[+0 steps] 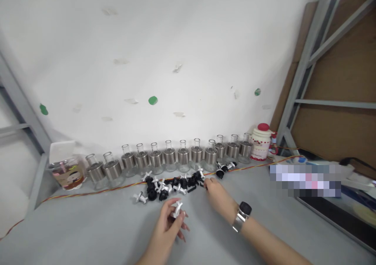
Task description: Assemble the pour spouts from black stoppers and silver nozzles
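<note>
My left hand (169, 225), low in the middle, pinches a silver pourer spout (177, 209) with a dark base between thumb and fingers. Farther forward, my right hand (216, 192) reaches to the right end of a pile of spouts, fingertips pinched together. A small black piece (202, 184) lies right at those fingertips; whether it is gripped is hidden. The pile of silver-and-black spouts (167, 187) spreads over the grey table. A short black strip (192, 189) lies at its front edge. More spouts (220, 173) sit apart on the right.
Several glass bottles with metal bands (169, 155) stand in a row along the white wall. A cream jar with a red lid (260, 143) ends the row. A twisted cord (117, 188) crosses the table (102, 233). A carton (69, 173) stands left.
</note>
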`<state>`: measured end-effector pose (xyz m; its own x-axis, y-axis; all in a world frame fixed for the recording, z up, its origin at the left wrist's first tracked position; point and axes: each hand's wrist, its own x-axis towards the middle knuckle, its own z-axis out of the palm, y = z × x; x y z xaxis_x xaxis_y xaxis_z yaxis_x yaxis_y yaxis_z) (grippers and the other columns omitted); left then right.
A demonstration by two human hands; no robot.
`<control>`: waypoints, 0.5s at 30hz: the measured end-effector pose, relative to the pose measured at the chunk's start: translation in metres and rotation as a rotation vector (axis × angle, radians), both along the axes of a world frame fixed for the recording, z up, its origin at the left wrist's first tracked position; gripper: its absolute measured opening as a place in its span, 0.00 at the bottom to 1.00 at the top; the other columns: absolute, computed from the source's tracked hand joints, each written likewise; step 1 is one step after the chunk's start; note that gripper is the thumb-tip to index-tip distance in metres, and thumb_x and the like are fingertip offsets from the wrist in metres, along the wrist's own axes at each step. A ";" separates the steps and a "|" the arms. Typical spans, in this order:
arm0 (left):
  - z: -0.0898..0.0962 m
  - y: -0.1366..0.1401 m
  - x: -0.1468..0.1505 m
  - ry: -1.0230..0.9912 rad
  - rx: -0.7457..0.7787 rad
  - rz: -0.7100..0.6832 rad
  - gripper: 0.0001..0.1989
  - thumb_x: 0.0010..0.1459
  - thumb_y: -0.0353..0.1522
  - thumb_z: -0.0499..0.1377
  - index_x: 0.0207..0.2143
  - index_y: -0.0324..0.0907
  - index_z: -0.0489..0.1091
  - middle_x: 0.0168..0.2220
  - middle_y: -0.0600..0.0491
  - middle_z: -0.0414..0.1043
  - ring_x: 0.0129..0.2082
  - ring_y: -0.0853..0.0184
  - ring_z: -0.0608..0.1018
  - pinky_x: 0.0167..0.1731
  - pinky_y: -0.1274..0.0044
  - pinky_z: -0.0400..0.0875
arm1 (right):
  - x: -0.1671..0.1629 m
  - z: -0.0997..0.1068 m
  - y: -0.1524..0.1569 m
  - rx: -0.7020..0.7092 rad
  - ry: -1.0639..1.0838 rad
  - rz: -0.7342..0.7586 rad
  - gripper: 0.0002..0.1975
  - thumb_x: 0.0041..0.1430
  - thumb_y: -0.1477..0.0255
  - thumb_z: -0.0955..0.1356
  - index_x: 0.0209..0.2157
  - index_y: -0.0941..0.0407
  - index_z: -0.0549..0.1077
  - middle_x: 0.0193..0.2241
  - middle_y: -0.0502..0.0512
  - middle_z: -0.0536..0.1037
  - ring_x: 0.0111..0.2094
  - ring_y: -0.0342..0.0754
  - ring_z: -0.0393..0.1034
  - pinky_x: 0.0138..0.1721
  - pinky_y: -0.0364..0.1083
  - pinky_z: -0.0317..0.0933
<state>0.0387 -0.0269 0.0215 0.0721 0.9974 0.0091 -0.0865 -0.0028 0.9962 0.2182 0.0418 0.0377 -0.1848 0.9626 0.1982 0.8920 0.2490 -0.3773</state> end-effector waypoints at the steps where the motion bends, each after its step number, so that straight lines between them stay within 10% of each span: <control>1: -0.001 0.000 0.001 0.010 0.001 -0.014 0.25 0.43 0.47 0.61 0.38 0.41 0.60 0.28 0.53 0.67 0.22 0.69 0.72 0.15 0.79 0.66 | -0.001 0.000 0.001 -0.017 0.094 0.032 0.11 0.50 0.84 0.60 0.34 0.62 0.70 0.34 0.62 0.74 0.36 0.49 0.68 0.38 0.44 0.59; 15: -0.034 0.010 -0.006 -0.371 -0.072 -0.222 0.21 0.43 0.37 0.66 0.41 0.48 0.66 0.31 0.57 0.69 0.30 0.67 0.75 0.35 0.71 0.68 | -0.036 -0.002 -0.025 -0.466 1.319 0.276 0.13 0.36 0.66 0.74 0.24 0.58 0.74 0.21 0.49 0.74 0.25 0.43 0.66 0.30 0.43 0.59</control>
